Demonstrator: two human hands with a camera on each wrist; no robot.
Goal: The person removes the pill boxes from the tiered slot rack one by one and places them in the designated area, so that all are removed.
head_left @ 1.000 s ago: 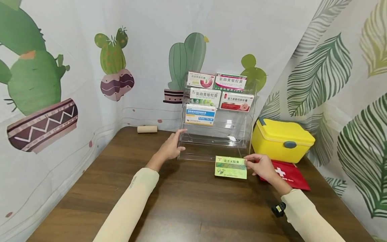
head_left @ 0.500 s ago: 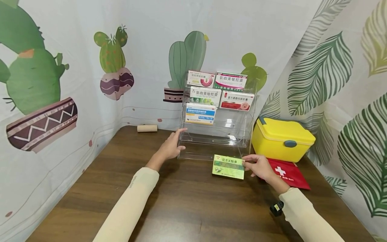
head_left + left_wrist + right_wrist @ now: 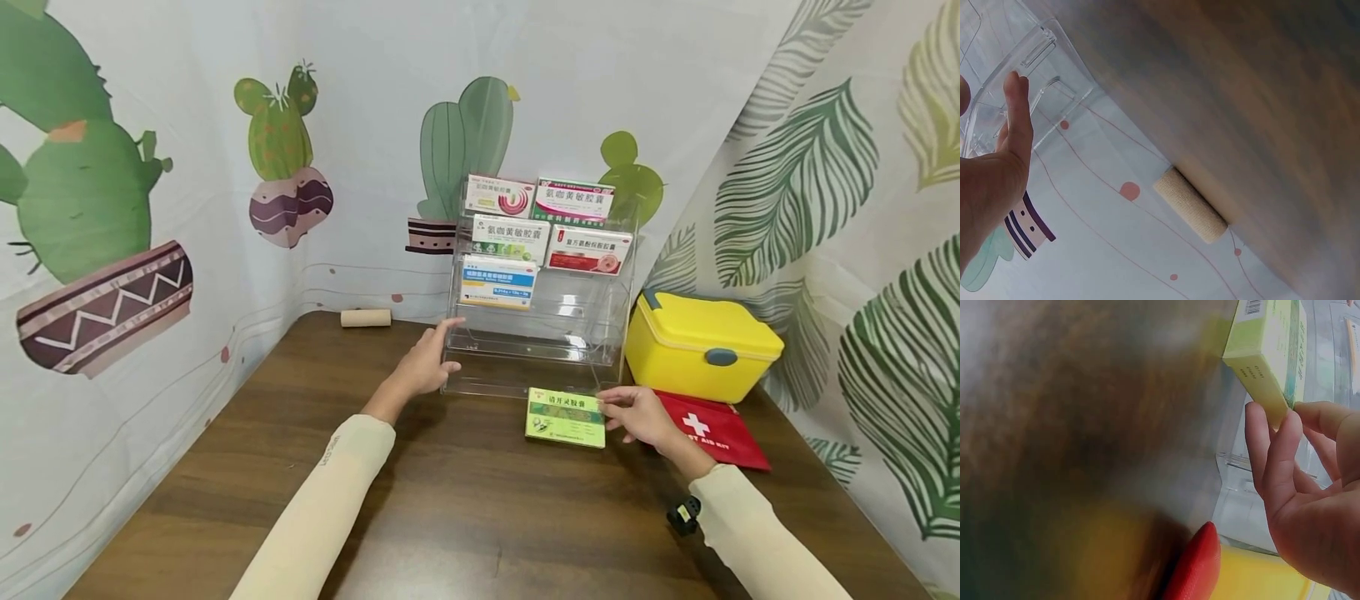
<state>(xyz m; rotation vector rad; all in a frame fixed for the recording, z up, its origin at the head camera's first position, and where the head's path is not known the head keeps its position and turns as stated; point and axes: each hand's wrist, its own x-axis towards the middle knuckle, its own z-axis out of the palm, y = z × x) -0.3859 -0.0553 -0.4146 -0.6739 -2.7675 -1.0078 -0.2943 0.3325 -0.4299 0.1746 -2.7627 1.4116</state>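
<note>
Two hands work: the right hand (image 3: 637, 414) pinches a green medicine box (image 3: 566, 417) at the clear rack's (image 3: 540, 333) 6 o'clock on the worktop (image 3: 465, 500); the left hand (image 3: 426, 363), fingers straight, touches its 9 o'clock edge.

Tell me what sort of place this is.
Likely a mock pharmacy corner staged on a wooden table: a clear tiered rack of medicine boxes, a yellow medicine case, a red first-aid pouch, printed cloth backdrops.

The green medicine box (image 3: 566, 417), pinched at its right end by the right hand (image 3: 637, 414), has dropped lower and leftward, apparently nearly flat above the tabletop (image 3: 465, 508).
</note>
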